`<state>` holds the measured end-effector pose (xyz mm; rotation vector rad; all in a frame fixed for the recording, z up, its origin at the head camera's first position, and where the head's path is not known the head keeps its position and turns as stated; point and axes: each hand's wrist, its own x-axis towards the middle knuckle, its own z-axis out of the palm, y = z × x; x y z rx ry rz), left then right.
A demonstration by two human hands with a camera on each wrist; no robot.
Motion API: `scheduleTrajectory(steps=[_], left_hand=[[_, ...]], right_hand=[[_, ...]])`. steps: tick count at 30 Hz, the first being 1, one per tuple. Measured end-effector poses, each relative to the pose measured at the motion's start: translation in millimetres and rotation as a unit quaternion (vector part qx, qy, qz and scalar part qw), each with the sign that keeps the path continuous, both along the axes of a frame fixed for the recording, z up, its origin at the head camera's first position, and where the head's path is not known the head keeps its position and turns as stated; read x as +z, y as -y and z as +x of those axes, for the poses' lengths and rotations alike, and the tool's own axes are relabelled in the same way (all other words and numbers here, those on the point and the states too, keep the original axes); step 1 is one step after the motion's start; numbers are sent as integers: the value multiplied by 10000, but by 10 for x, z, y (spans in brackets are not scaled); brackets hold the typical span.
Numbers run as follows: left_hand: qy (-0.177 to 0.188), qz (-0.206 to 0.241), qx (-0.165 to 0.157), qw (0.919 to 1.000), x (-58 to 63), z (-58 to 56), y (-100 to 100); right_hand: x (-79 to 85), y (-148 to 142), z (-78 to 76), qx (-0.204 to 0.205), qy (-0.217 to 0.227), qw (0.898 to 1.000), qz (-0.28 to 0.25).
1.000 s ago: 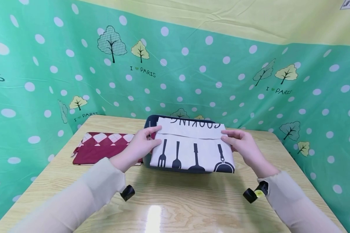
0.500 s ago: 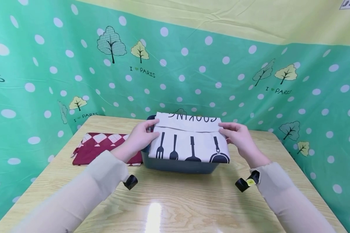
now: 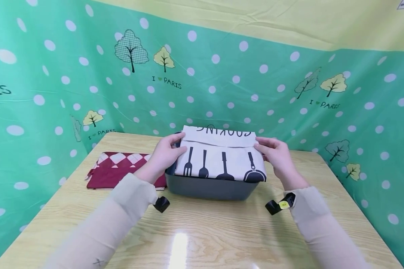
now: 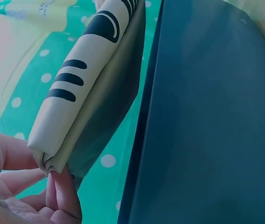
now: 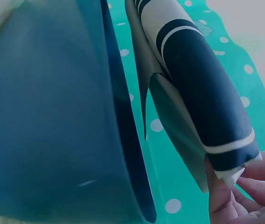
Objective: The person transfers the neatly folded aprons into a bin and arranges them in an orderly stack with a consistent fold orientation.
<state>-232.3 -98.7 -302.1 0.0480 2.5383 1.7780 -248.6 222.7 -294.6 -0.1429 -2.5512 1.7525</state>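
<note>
A folded white cloth (image 3: pixel 219 158) printed with black utensils and the word COOKING is held over a dark grey plastic bin (image 3: pixel 212 188). My left hand (image 3: pixel 165 155) pinches its left edge between thumb and fingers, and my right hand (image 3: pixel 277 157) pinches the right edge. In the left wrist view, the layered fold of the cloth (image 4: pixel 76 88) sits between the fingertips, apart from the bin's wall (image 4: pixel 207 116). The right wrist view has the cloth's dark-printed fold (image 5: pixel 207 93) above the bin's rim, its underside hanging a little loose. The bin's inside is mostly hidden by the cloth.
A folded dark red cloth (image 3: pixel 111 175) with white diamonds lies on the wooden table (image 3: pixel 222 231) left of the bin. Behind the table hangs a green curtain (image 3: pixel 202 101) with white dots and trees. Small black cameras are strapped at both wrists.
Both hands have carried the white cloth farther back over the bin, first slightly left, then slightly right. More of the bin's front wall shows now. The grip of both hands stays the same.
</note>
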Motion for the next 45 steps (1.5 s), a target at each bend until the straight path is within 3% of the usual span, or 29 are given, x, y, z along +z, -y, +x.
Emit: scheduleTrajectory(steps=[11, 23, 25, 28, 33, 35, 45], left_hand=[[-32, 587, 248, 9980, -70, -120, -17], [-62, 395, 590, 9975, -79, -185, -28], [-97, 365, 581, 9976, -89, -190, -28], [-111, -19, 598, 9981, -117, -197, -23], [-26, -670, 619, 9958, -173, -190, -17], [-7, -600, 587, 9965, -189, -186, -21], [83, -71, 427, 9990, -227, -166, -21]], right_hand=[[-118, 47, -110, -203, -186, 9993, -243], [-160, 132, -177, -305, -261, 9990, -193], [-168, 137, -183, -315, -282, 9990, -114], [-186, 134, -190, -280, -276, 9990, 224], [-242, 123, -193, -143, -226, 9908, 1330], [-264, 119, -183, -136, -212, 9874, 1562], [-299, 136, -136, -58, -225, 9899, 1400]])
